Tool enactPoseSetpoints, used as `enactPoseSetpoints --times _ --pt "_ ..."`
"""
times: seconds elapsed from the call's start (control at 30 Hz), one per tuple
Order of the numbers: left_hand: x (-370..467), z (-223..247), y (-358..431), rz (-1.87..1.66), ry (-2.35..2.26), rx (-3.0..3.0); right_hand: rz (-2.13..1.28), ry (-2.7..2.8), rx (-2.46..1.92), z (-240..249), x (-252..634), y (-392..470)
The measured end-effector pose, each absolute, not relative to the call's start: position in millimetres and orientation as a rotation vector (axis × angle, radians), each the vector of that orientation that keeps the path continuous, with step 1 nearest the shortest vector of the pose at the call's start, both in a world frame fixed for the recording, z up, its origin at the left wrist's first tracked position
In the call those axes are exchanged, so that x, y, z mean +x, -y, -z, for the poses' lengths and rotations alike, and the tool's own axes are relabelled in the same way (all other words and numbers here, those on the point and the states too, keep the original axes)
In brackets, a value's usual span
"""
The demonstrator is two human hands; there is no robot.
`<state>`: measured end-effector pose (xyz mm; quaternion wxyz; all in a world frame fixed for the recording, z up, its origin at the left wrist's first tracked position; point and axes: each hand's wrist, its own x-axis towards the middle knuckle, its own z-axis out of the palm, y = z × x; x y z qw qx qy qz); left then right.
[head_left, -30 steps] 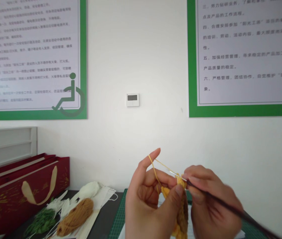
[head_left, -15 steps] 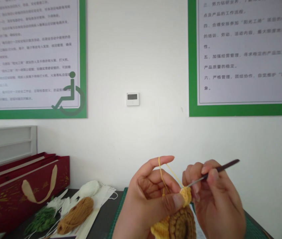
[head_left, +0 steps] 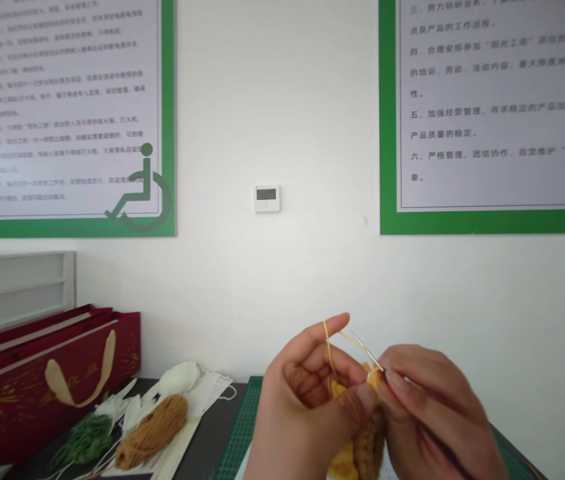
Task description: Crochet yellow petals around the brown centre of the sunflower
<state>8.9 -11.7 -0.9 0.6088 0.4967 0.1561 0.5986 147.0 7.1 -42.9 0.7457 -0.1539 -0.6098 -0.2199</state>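
Observation:
My left hand (head_left: 312,407) pinches a yellow and brown crocheted piece (head_left: 367,440) between thumb and fingers, its index finger raised with yellow yarn (head_left: 329,347) looped over it. My right hand (head_left: 437,407) is closed around a crochet hook (head_left: 367,350) with a dark handle. The hook's metal shaft points up and left from the top of the piece, its tip close to the yarn strand near the raised finger. Both hands meet at the piece, which hides part of my right fingertips. The lower part of the work is partly covered by my hands.
Dark red gift bags (head_left: 62,387) stand at the left. Beside them lie green yarn (head_left: 82,440), a brown skein (head_left: 152,432) and white yarn (head_left: 180,379) on a dark table (head_left: 212,423). A green cutting mat (head_left: 242,427) lies under my hands. Green-framed posters (head_left: 167,133) hang behind.
My right hand has turned and lowered. The hook, which pointed down-left into the yellow stitches, now has its tip up by the yarn. The crocheted piece has tilted, showing less of its brown face.

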Motion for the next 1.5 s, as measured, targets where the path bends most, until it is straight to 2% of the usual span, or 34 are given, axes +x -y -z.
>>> enactPoseSetpoints --times 0.07,0.17,0.4,0.53,0.67,0.9,0.97,1.1,1.13,1.2,1.27,1.37,1.5 --pt "4.4 -1.2 11.4 -1.234 -0.326 1.099 0.123 1.230 -0.236 40.5 139.9 -7.1" --pt "-3.1 -4.1 11.6 -1.207 -0.337 1.133 -0.327 1.136 -0.152 32.7 135.7 -6.5" --pt "-3.3 -2.5 11.4 -1.281 -0.359 1.200 -0.886 1.138 -0.150 23.2 143.3 -3.5" --pt "1.3 0.7 11.6 -1.453 -0.429 1.265 -0.981 1.156 -0.183 25.8 137.9 -6.0" --pt "2.6 3.0 9.8 -1.529 -0.441 1.331 -0.869 1.280 -0.167 32.5 138.2 -12.2" --pt "4.8 5.2 9.8 -1.545 -0.453 1.348 -0.448 1.345 -0.240 34.4 141.8 -14.3" --pt "5.8 4.7 12.7 -1.541 -0.450 1.334 -0.183 1.395 -0.298 33.7 145.4 -11.5" --pt "6.0 1.6 17.5 -1.506 -0.442 1.292 0.613 1.406 -0.352 38.7 147.9 -7.3" --pt "5.1 0.4 17.7 -1.440 -0.430 1.257 0.681 1.351 -0.320 40.3 145.8 -7.1" --pt "1.8 -2.2 16.4 -1.267 -0.401 1.174 0.450 1.254 -0.267 41.8 139.4 -7.2" --pt "-2.9 -4.5 13.9 -1.156 -0.380 1.130 0.004 1.188 -0.217 39.6 133.9 -7.2" --pt "-8.9 -5.4 10.4 -1.153 -0.367 1.174 -0.470 1.106 -0.154 31.5 134.4 -5.8" --pt "-7.0 -2.6 10.4 -1.224 -0.373 1.234 -0.876 1.139 -0.138 24.5 140.8 -4.5"
